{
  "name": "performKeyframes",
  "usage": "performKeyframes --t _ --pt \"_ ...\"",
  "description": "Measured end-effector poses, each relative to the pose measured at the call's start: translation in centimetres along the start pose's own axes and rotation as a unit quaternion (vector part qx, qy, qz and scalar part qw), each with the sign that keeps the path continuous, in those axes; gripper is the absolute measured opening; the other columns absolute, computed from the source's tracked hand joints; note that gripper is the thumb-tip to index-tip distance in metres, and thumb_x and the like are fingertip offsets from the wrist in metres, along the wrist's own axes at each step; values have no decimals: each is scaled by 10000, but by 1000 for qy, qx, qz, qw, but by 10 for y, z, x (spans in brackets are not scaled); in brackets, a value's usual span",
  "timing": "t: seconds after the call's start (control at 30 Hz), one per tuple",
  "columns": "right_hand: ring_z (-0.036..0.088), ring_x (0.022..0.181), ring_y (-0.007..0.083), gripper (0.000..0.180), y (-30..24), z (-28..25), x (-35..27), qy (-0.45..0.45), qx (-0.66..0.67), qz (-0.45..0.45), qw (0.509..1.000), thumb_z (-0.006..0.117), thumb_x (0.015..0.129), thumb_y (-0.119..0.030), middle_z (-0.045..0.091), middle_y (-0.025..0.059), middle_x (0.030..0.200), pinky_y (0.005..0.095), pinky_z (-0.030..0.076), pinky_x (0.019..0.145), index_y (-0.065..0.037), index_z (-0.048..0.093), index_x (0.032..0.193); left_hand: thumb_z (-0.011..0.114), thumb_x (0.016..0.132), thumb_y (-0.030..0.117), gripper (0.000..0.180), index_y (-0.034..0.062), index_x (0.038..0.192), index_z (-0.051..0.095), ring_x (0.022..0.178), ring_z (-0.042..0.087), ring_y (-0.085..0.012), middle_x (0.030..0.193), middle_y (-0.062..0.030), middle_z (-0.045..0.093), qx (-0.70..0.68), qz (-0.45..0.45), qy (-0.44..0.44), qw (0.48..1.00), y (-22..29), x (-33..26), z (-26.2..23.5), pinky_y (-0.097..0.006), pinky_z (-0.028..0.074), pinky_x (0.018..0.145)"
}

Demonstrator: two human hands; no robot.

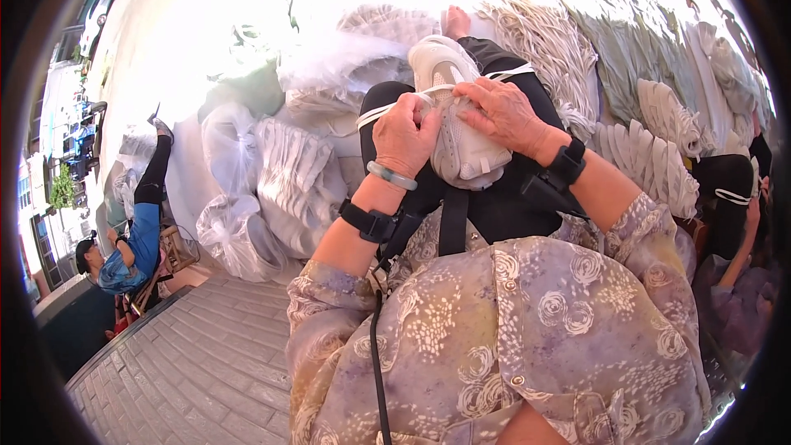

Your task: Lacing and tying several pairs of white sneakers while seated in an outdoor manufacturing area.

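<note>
A pale beige and white sneaker [471,148] rests between my knees on my dark trousers, its toe pointing away from me. Over its left side my left hand [406,133] is closed, fingers curled at the lacing. My right hand [504,118] bends over the tongue and eyelets, thumb and fingers pinched together. A white shoelace [435,89] shows at the eyelets between the two hands; the parts inside my fingers are mostly hidden. White lace-like strips [372,115] cross both of my knees.
Stacks of pale shoe pieces [301,171] and clear plastic bags [229,148] lie at left. Bundled white laces [548,53] and more shoe stacks [647,161] lie at right. One person [136,239] sits far left; another person's arm [746,239] shows at the right edge.
</note>
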State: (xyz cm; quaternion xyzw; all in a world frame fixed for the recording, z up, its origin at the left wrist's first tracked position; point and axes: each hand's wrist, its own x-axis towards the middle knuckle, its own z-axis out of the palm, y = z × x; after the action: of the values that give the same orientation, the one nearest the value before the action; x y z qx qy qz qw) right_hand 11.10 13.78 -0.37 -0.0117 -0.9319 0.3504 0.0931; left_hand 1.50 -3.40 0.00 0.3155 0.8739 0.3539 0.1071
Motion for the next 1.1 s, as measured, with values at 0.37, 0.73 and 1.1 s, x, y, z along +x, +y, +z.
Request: performKeyframes --t 0.37,0.73,1.1 --pt "588 847 277 310 -2 -3 1 -22 -4 33 999 571 811 -287 589 100 890 402 412 754 -125 552 1075 708 706 363 573 17 1130 539 741 621 -251 804 -109 629 74 54 -81 993 10 -9 -2 -324 481 692" --pt "586 869 250 341 -7 2 0 -25 -21 33 999 578 793 -325 628 85 900 403 343 819 -131 560 1072 592 720 161 332 -34 989 572 811 638 -352 842 -217 645 232 -42 -262 936 53 18 -12 -417 501 730" --pt "608 833 266 366 -13 -1 8 -35 -5 74 997 579 714 -334 648 124 877 427 324 771 -120 583 1011 574 793 189 255 -23 932 599 821 641 -355 850 -222 645 286 -90 -249 921 57 21 -5 -424 503 720"
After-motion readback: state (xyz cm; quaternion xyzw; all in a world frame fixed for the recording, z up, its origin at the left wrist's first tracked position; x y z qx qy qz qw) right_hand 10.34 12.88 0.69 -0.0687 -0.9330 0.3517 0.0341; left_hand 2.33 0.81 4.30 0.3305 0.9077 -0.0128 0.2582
